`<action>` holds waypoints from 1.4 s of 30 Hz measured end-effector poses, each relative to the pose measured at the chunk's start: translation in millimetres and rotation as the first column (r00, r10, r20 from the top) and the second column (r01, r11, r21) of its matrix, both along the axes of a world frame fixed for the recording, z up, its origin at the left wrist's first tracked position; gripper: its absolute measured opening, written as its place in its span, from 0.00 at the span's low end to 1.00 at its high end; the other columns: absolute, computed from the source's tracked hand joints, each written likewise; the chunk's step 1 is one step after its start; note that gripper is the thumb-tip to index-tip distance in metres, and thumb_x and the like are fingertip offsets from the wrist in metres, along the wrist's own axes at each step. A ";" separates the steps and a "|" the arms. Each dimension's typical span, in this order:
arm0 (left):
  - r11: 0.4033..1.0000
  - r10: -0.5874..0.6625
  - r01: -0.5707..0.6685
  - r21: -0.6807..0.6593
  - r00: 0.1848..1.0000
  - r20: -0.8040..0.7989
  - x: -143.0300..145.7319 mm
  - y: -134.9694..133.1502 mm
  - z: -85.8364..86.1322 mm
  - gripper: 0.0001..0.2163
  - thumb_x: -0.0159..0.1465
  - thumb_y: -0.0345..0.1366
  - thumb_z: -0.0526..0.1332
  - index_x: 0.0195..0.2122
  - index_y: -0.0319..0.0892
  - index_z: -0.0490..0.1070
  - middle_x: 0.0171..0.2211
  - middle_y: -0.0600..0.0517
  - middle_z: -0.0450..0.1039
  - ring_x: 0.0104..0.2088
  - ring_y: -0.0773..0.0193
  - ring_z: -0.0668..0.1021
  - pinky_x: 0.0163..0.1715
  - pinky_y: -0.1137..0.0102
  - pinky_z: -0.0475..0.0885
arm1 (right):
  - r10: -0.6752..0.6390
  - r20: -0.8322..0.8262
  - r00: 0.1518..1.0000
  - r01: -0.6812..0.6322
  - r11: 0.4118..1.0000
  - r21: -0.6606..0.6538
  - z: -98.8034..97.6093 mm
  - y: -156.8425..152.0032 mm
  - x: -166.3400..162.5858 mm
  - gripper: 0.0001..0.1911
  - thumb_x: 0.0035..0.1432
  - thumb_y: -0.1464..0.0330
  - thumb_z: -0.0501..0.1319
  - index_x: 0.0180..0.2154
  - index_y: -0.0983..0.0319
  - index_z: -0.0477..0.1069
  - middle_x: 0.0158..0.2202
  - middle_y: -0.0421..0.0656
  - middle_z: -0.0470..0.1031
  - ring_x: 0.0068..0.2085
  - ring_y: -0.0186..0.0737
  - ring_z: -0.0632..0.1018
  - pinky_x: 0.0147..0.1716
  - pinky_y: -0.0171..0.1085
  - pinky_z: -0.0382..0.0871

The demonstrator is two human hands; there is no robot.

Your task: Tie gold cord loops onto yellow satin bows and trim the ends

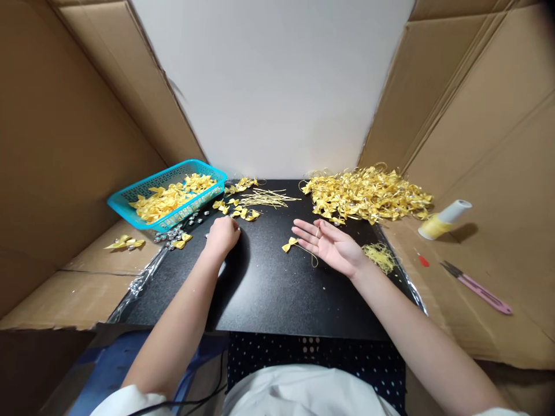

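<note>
The bow (289, 245), a small knot of shiny yellow ribbon with two flared loops and a thin looped cord, lies on the black, finely speckled desk (269, 294) just beside the fingertips of the right hand (332, 245), whose palm is turned up with long fingers stretched out and apart. The left hand (223, 236) is curled inward, and I cannot tell whether it clamps anything; near it are faceted silvery beads (176, 233), straight yellow cords (269, 198) and a turquoise lattice-sided plastic basket (125, 203) of crinkled satiny yellow bows (167, 201).
</note>
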State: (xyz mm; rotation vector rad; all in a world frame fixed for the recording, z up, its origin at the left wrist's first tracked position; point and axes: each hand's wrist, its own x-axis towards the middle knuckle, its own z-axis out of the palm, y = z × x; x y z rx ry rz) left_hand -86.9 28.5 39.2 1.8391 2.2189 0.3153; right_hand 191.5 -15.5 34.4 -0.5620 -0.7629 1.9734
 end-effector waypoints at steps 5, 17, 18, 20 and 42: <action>0.985 -0.151 0.112 0.128 0.925 0.349 26.3 -6.1 -5.4 0.10 0.62 0.39 0.61 0.38 0.40 0.78 0.36 0.46 0.79 0.35 0.61 0.79 0.37 0.69 0.72 | -0.213 0.321 0.923 0.132 0.958 0.256 -13.2 -2.7 -10.8 0.14 0.54 0.57 0.66 0.32 0.60 0.67 0.19 0.34 0.70 0.21 0.30 0.69 0.23 0.31 0.63; 0.964 0.094 0.262 -0.040 -0.193 0.977 87.1 -36.0 -21.3 0.14 0.48 0.33 0.73 0.36 0.37 0.79 0.33 0.48 0.80 0.25 0.75 0.73 0.30 0.78 0.69 | -0.570 0.473 0.672 0.171 0.741 0.649 -26.5 -22.7 -27.4 0.04 0.64 0.65 0.51 0.41 0.57 0.59 0.24 0.34 0.64 0.26 0.33 0.66 0.30 0.35 0.60; 0.963 0.099 0.264 -0.043 -0.202 0.974 87.7 -37.0 -21.2 0.14 0.47 0.32 0.74 0.35 0.37 0.79 0.33 0.48 0.80 0.25 0.75 0.73 0.29 0.78 0.69 | -0.610 0.469 0.639 0.188 0.715 0.674 -25.6 -23.3 -27.7 0.04 0.64 0.66 0.51 0.41 0.57 0.59 0.24 0.34 0.64 0.25 0.33 0.66 0.29 0.35 0.60; 0.961 0.099 0.273 -0.040 -0.207 0.973 89.5 -38.9 -21.4 0.13 0.45 0.32 0.75 0.33 0.37 0.79 0.31 0.48 0.80 0.25 0.75 0.73 0.28 0.79 0.69 | -0.686 0.446 0.575 0.213 0.651 0.729 -24.4 -23.5 -28.0 0.03 0.63 0.67 0.52 0.40 0.57 0.59 0.24 0.34 0.65 0.23 0.31 0.66 0.26 0.34 0.59; 0.955 -0.296 0.067 0.289 0.257 0.920 99.5 -48.6 -29.9 0.13 0.47 0.40 0.74 0.28 0.39 0.74 0.24 0.53 0.77 0.25 0.67 0.77 0.28 0.73 0.70 | -0.546 0.464 0.698 0.179 0.760 0.625 -35.7 -14.5 -31.0 0.07 0.60 0.64 0.55 0.39 0.59 0.63 0.24 0.36 0.70 0.28 0.34 0.73 0.29 0.34 0.65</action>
